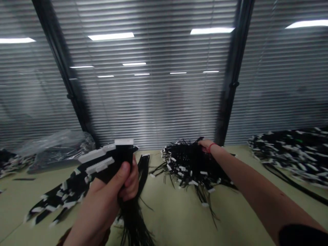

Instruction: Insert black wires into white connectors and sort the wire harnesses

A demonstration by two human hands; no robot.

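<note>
My left hand (115, 184) is closed round a bundle of black ribbon-like cables (133, 218). A white connector (124, 141) tops the bundle, and more white connectors lie just left of it; loose dark wire ends hang below my fist. My right hand (205, 145) reaches to the back of a heap of black cables with white connectors (189, 164). Its fingers are bent onto the dark cables at the top of the heap, their tips partly hidden. A red band circles that wrist.
More black cables with white connectors (61, 194) lie at the left, near a clear plastic bag (64, 147). One dark cable strip (144, 167) lies between my hands. A large cable pile (294, 153) covers the right of the pale table (169, 218). Blinds (159, 102) rise behind.
</note>
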